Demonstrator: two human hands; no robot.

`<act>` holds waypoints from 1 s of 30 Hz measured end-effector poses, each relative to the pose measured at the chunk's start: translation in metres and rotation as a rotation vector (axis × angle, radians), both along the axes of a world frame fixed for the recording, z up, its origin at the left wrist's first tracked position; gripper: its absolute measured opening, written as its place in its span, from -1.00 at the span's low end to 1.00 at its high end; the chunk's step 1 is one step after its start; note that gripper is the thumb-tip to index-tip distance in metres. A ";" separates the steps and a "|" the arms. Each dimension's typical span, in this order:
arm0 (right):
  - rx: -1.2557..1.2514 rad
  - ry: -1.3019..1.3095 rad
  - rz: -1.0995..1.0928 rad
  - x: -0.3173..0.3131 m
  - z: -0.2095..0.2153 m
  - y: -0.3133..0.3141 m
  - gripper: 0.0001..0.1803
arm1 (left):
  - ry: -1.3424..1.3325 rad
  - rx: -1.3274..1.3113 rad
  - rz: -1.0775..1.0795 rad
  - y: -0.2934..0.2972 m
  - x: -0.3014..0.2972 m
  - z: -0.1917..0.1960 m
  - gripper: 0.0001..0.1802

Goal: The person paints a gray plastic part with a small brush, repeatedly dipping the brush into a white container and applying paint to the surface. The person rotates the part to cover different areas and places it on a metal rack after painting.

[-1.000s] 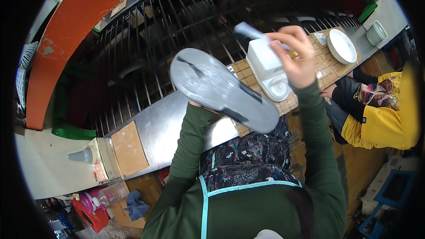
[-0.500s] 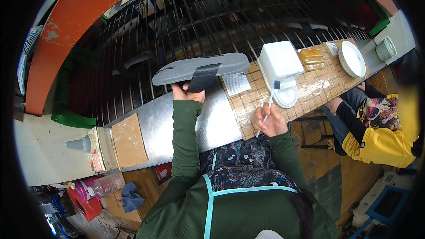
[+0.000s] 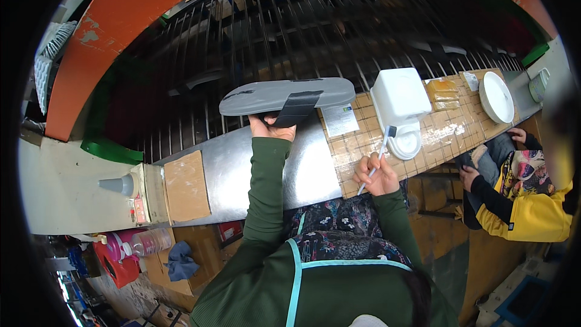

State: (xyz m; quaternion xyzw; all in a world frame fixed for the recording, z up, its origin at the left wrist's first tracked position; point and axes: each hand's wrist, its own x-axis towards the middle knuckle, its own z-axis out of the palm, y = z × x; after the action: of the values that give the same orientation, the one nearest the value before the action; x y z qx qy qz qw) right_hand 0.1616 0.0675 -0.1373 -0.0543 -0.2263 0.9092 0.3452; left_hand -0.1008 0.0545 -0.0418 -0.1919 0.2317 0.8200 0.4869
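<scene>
My left hand (image 3: 273, 128) is closed under a grey slide sandal (image 3: 260, 98) with a wide black strap. The sandal is held up in front of the bar rack, its grey sole lying nearly level with dark patches on it. Between the fingers of my right hand (image 3: 380, 177) is a white-handled toothbrush (image 3: 385, 145), its dark bristles pointing up and away from me. The brush head is beside the round dish (image 3: 404, 144) at the foot of a white dispenser (image 3: 399, 94); whether they touch I cannot tell.
A cardboard mat (image 3: 445, 126) carries the dispenser, a printed sheet (image 3: 340, 121), amber blocks (image 3: 443, 94) and a white bowl (image 3: 497, 98). Beyond runs a metal bar rack (image 3: 254, 30). A grey cone (image 3: 116, 186) stands left. A co-worker in yellow (image 3: 532, 218) sits at right.
The whole view has shifted, so the bench and both hands appear further right and slightly lower. The sandal and toothbrush stay in my hands. The co-worker's hands have moved a little.
</scene>
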 end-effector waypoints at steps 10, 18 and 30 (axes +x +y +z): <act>0.000 0.023 0.011 0.000 -0.002 0.001 -0.61 | -0.039 0.117 -0.083 0.000 -0.005 -0.010 -0.56; -0.034 0.061 0.016 -0.001 -0.004 0.001 -0.61 | 0.028 0.257 -0.143 0.005 -0.012 -0.018 -0.57; -0.048 0.077 0.019 0.000 -0.007 0.002 -0.62 | 0.609 0.422 -0.246 0.014 -0.059 -0.064 -0.59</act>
State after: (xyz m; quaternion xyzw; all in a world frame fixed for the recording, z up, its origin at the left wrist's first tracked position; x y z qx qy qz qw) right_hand 0.1615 0.0697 -0.1445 -0.0254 -0.1916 0.9189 0.3438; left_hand -0.1594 0.0680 -0.1058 0.1937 0.2129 0.8047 0.5193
